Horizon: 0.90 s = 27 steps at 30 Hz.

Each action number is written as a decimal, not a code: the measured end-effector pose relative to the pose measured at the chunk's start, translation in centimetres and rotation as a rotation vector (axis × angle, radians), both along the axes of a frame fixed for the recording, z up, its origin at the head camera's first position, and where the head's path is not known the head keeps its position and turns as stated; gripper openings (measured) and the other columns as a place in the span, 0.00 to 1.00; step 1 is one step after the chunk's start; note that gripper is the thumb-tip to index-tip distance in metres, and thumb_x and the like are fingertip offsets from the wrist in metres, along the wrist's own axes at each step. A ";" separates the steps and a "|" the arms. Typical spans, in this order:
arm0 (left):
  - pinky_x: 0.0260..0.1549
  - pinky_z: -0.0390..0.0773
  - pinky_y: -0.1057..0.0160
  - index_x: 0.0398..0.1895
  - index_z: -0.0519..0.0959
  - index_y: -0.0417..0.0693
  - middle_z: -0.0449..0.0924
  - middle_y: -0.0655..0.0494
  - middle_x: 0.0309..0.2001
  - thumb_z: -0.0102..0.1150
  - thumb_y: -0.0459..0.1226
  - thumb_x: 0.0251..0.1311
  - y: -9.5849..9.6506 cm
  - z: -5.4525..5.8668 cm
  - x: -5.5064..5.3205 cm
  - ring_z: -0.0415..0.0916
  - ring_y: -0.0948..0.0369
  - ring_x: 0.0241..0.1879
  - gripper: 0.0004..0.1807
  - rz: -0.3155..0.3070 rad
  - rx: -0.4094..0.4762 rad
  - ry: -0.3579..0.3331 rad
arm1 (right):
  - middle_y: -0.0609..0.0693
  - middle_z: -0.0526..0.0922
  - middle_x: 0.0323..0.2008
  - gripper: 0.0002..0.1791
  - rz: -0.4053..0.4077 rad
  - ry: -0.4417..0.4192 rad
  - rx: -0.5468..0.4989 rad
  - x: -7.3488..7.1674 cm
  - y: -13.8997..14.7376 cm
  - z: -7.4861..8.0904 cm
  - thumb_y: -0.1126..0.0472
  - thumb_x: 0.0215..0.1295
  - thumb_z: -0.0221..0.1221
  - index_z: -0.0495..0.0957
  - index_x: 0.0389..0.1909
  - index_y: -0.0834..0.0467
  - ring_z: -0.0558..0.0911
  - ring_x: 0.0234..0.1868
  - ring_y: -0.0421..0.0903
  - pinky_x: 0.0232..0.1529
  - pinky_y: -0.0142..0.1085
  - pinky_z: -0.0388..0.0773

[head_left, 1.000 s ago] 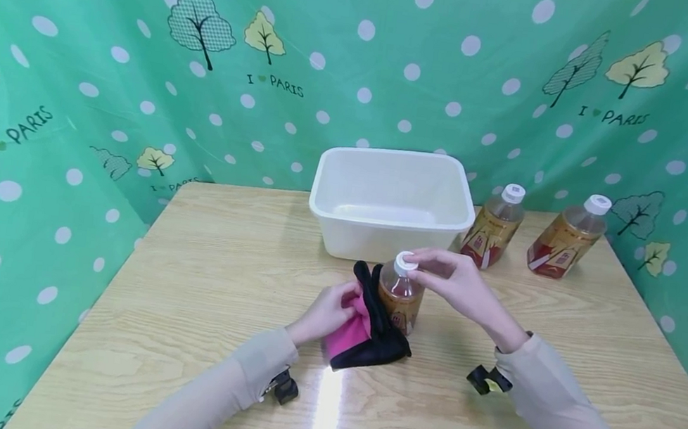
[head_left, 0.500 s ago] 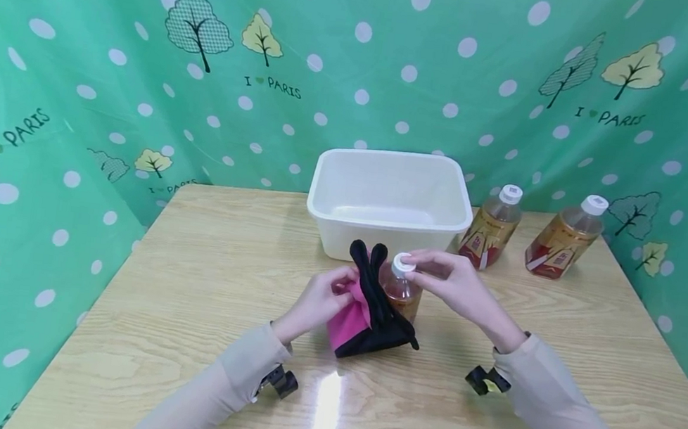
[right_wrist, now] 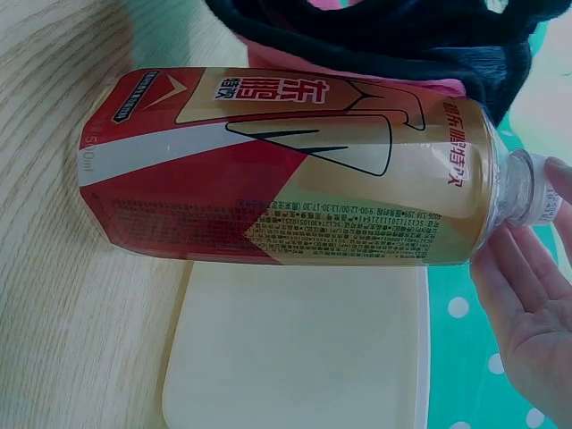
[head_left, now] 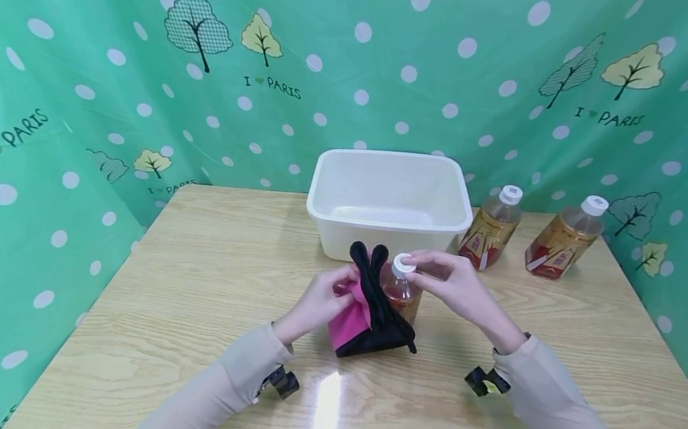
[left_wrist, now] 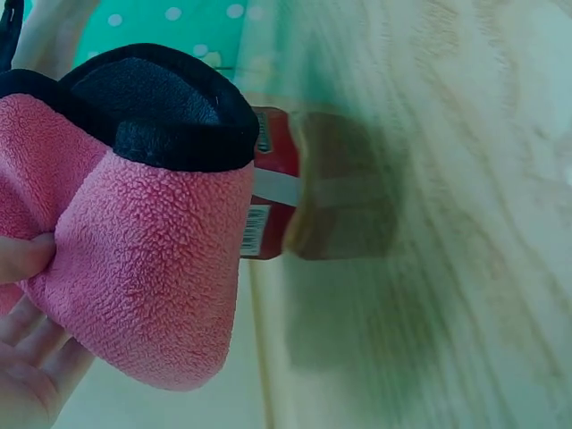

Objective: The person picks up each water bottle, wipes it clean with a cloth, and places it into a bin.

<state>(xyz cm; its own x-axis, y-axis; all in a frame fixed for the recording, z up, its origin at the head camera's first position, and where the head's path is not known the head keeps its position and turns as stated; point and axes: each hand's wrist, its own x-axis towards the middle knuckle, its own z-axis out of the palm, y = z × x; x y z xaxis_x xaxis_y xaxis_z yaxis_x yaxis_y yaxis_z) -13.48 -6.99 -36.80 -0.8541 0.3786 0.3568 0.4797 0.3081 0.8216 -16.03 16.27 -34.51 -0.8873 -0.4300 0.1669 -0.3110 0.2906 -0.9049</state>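
Observation:
A drink bottle (head_left: 401,300) with a white cap and a red-and-gold label stands upright on the table. My right hand (head_left: 453,284) pinches its cap (right_wrist: 543,192) between thumb and fingers. A pouch-like pink fleece piece with black trim (left_wrist: 165,259) is pinched by my left hand (head_left: 318,302), thumb in front and fingers behind. In the head view its black edge (head_left: 368,281) covers the bottle's left side and lower part. The right wrist view shows the dark trim (right_wrist: 384,40) alongside the bottle's label.
Behind the hands stands a white plastic basin (head_left: 387,235). Two similar bottles stand to its right, one near the basin (head_left: 490,232) and one farther right (head_left: 565,241). A green printed cloth (head_left: 335,65) hangs around the wooden table (head_left: 201,297).
The left hand has lifted the pink fleece piece up and slightly away, its black edge now higher beside the bottle. The right hand stays at the cap. Little differs over the last half second.

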 end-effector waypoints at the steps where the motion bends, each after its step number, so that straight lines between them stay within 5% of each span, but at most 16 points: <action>1: 0.35 0.78 0.59 0.29 0.72 0.29 0.77 0.37 0.37 0.48 0.15 0.41 0.0 -0.2 0.0 0.76 0.48 0.35 0.10 -0.002 0.002 -0.004 | 0.57 0.76 0.47 0.14 0.001 0.003 -0.003 0.0 0.0 0.0 0.62 0.56 0.58 0.77 0.42 0.63 0.75 0.48 0.51 0.43 0.35 0.76; 12: 0.36 0.77 0.54 0.29 0.72 0.29 0.77 0.37 0.32 0.48 0.14 0.40 0.2 -1.9 -0.3 0.75 0.48 0.34 0.11 0.000 -0.034 -0.054 | 0.57 0.77 0.47 0.13 -0.004 0.010 -0.016 0.1 -0.1 0.1 0.62 0.55 0.59 0.77 0.41 0.64 0.76 0.48 0.49 0.43 0.32 0.75; 21: 0.38 0.76 0.63 0.32 0.72 0.35 0.77 0.43 0.34 0.48 0.16 0.40 -0.2 -6.6 -2.0 0.74 0.54 0.37 0.14 -0.027 -0.054 -0.102 | 0.57 0.76 0.47 0.15 -0.015 0.005 0.006 0.1 -0.1 0.1 0.61 0.55 0.59 0.77 0.42 0.63 0.75 0.49 0.51 0.44 0.34 0.75; 27: 0.35 0.72 0.67 0.31 0.72 0.37 0.77 0.49 0.32 0.49 0.17 0.38 -0.2 -7.4 -2.2 0.71 0.60 0.33 0.14 -0.022 -0.107 -0.079 | 0.56 0.76 0.47 0.15 -0.022 0.003 0.023 0.1 -0.1 0.1 0.60 0.55 0.59 0.77 0.42 0.63 0.75 0.49 0.50 0.46 0.36 0.75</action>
<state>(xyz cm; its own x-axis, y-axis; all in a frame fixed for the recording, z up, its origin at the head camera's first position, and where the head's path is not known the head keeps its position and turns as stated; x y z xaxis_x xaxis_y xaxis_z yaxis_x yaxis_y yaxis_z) -15.68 -7.15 -44.23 -0.8690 0.4295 0.2456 0.4226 0.3861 0.8199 -15.97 16.13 -34.38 -0.8960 -0.4144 0.1596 -0.3070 0.3185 -0.8968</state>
